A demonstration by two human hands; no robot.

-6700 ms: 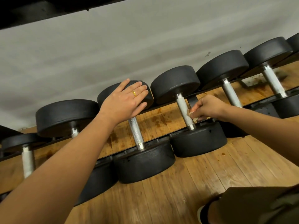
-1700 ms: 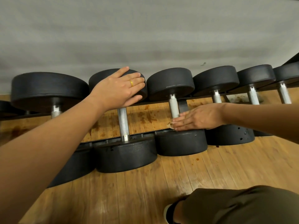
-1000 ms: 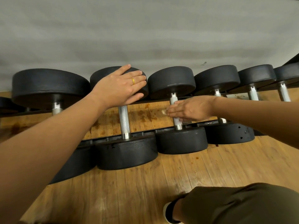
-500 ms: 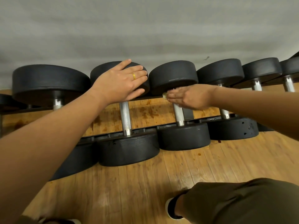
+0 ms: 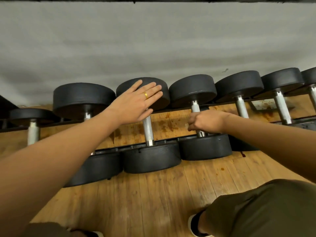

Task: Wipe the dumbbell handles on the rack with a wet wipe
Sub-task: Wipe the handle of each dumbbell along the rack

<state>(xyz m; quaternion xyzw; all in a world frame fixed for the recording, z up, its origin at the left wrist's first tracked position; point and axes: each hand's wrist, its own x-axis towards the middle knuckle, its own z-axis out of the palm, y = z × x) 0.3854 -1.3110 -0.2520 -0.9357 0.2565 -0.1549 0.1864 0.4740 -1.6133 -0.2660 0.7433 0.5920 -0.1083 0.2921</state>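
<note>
Handle [image 5: 195, 106] of one dumbbell on the rack [image 5: 109, 150], right of centre, was in my right hand [image 5: 206, 121]. I noted the fingers curled round its lower half, just above the near head [image 5: 205, 147]. I could not make out the wipe between palm and handle. My left hand [image 5: 136, 102] lay flat, fingers straight, on the far head [image 5: 159, 93] of the neighbouring dumbbell, with a ring [image 5: 145, 95] on one finger. Wood floor [image 5: 153, 202] lay below and a grey wall [image 5: 153, 40] behind.
</note>
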